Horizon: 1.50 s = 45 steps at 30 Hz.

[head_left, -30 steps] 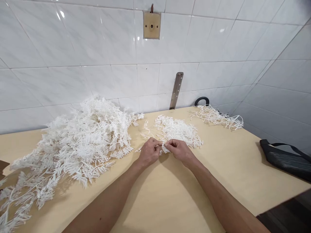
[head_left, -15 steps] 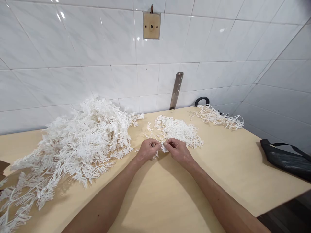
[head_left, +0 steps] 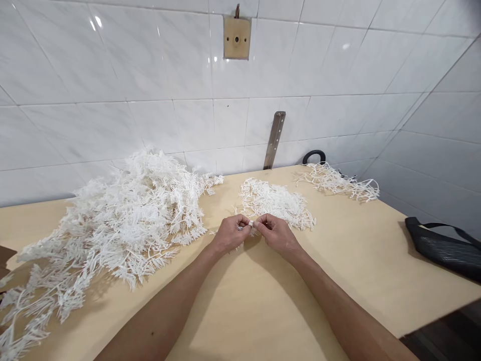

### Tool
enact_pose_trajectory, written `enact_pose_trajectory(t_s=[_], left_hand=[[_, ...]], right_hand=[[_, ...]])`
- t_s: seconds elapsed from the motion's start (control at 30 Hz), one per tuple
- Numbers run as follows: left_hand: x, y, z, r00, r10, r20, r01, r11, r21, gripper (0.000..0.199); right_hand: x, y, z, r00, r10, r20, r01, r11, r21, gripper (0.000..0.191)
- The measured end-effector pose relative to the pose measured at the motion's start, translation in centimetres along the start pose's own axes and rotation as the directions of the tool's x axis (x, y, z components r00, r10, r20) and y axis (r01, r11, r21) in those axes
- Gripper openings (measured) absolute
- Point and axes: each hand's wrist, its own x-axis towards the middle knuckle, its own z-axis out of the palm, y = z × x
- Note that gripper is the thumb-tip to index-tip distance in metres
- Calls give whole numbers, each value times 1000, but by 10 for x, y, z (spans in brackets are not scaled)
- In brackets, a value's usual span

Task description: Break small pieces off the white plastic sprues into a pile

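Observation:
My left hand (head_left: 232, 232) and my right hand (head_left: 277, 234) meet at the middle of the table, fingertips almost touching. Both pinch a small white plastic sprig (head_left: 251, 224), mostly hidden by the fingers. Just behind them lies a small pile of white sprigs (head_left: 276, 200). To the left spreads a large heap of white branching plastic foliage (head_left: 131, 215), reaching the front left edge. A bunch of bare white stems (head_left: 338, 183) rests at the back right.
The tan table (head_left: 361, 260) stands against a tiled wall. A metal strip (head_left: 274, 140) leans there, beside a black ring-shaped handle (head_left: 314, 156). On the right lies a black bag (head_left: 443, 250). Part of a brown object (head_left: 5, 258) shows at the left edge.
My fingertips have come slightly closer together around the sprig, and less of it shows between them. The view has shifted slightly; the piles look unchanged.

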Motion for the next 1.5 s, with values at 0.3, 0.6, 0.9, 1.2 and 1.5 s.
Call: enact_pose_trajectory(t_s=[0.3,0.6,0.9,1.2,1.5], left_hand=[[3,3,-7,997,-22,75,31,992,-120,27],[1,2,-5,994,5,110,2,998,-65,23],[-2,2,1,994,-4,112,6,1000,-18,20],[-3,-3,2,992,34,124,-33,999,-8,19],[-7,1,4,995,11,102,-15,999,32,20]], right_hand=[[3,0,-10,998,-44,-36,43,998,-37,24],[-2,-8,-12,998,-12,64,11,1000,21,32],[-2,-9,-14,992,22,125,-18,999,-39,31],[-1,-3,-17,968,115,224,-124,992,28,38],[-4,-9,-17,981,35,188,-6,988,-153,29]])
